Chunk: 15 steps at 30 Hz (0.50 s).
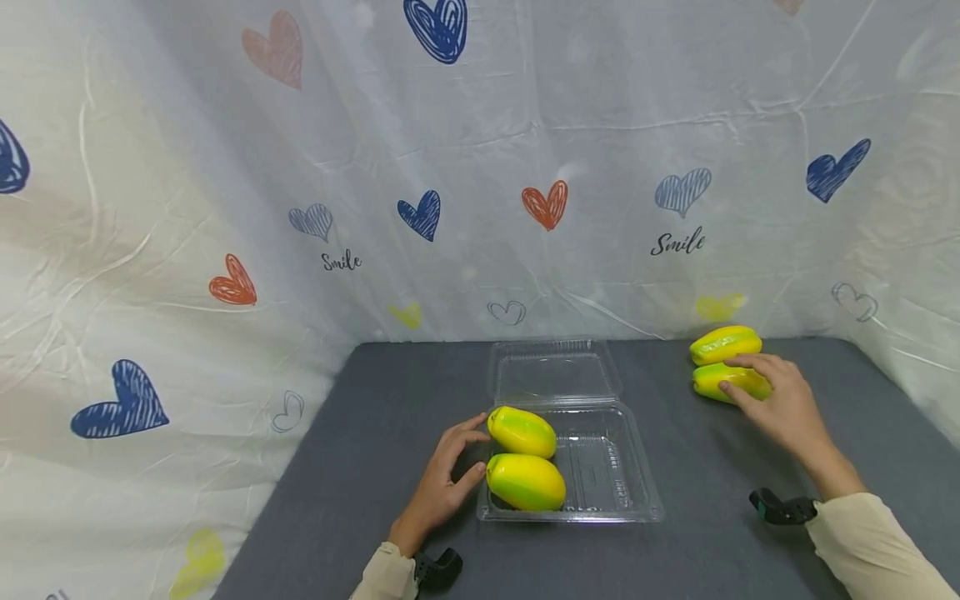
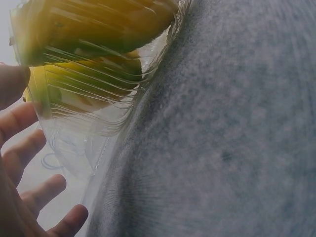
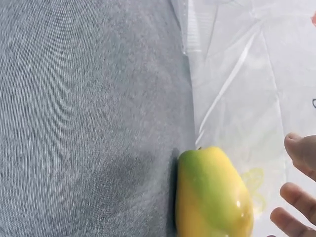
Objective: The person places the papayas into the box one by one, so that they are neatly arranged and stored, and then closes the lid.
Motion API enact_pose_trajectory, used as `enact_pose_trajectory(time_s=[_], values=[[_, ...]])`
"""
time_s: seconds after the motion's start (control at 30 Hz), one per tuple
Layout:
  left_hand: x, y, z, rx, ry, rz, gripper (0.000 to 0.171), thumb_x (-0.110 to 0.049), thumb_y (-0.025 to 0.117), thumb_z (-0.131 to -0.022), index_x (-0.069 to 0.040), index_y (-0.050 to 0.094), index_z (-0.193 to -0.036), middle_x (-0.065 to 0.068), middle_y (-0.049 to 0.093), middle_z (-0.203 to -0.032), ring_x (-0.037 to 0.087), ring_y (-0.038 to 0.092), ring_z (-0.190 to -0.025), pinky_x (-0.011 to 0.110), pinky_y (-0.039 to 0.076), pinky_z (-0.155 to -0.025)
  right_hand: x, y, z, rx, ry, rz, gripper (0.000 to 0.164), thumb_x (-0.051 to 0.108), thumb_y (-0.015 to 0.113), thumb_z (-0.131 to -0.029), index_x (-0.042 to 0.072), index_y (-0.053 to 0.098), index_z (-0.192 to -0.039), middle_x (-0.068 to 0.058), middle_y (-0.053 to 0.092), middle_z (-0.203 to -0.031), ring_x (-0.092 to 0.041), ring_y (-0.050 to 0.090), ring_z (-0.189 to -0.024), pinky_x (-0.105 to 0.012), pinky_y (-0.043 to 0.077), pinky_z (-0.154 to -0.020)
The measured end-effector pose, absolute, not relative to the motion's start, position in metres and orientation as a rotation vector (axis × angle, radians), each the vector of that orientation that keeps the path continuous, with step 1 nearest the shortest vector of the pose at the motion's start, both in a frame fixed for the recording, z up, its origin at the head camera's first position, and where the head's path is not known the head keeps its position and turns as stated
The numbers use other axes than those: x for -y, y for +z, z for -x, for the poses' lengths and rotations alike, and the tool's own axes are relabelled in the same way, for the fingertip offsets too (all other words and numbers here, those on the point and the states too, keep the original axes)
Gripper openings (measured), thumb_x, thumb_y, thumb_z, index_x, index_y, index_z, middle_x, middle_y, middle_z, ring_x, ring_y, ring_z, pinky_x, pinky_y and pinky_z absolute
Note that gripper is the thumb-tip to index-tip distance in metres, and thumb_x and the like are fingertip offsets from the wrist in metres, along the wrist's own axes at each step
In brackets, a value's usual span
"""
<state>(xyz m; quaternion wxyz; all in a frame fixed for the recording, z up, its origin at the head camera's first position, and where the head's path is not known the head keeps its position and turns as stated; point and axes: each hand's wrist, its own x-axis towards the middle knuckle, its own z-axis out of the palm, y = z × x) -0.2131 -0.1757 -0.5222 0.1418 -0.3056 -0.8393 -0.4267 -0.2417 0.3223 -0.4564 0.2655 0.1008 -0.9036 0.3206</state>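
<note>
A clear plastic clamshell box (image 1: 611,467) lies opened out on the table, two yellow-green papayas (image 1: 525,482) side by side in its left half. Beside its left wall is my left hand (image 1: 444,479), thumb and fingers spread; in the left wrist view the fingertips (image 2: 29,140) reach the box's rim. Two more papayas sit at the back right, one behind the other. Over the nearer papaya (image 1: 708,382) hovers my right hand (image 1: 783,408), its thumb and fingers parted. The right wrist view shows a papaya (image 3: 212,197) with a gap between it and the fingers.
The box's hinged lid (image 1: 555,375) lies flat behind the base, towards the back edge. Grey cloth (image 1: 390,417) covers the table. A white curtain (image 1: 480,275) printed with hearts hangs behind and along the sides. The farther right papaya (image 1: 725,344) is close to the curtain.
</note>
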Motion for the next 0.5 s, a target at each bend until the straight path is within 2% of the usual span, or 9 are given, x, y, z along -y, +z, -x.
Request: enact_pose_trajectory(time_s=[0.5], values=[[0.176,-0.523,0.213,2.422,-1.238,0.877,0.034,-0.017,0.063,-0.098,-0.020,0.059,-0.132,0.004,0.045,-0.159,0.030,0.040,-0.147,0.069,0.035,-0.110,-0.341,-0.468,0.251,2.515,0.820,-0.200,0.045,0.017,0.075,-0.092,-0.006,0.060,-0.127,-0.039,0.054,-0.131,-0.056,0.043,-0.118,-0.067,0.033,-0.092]])
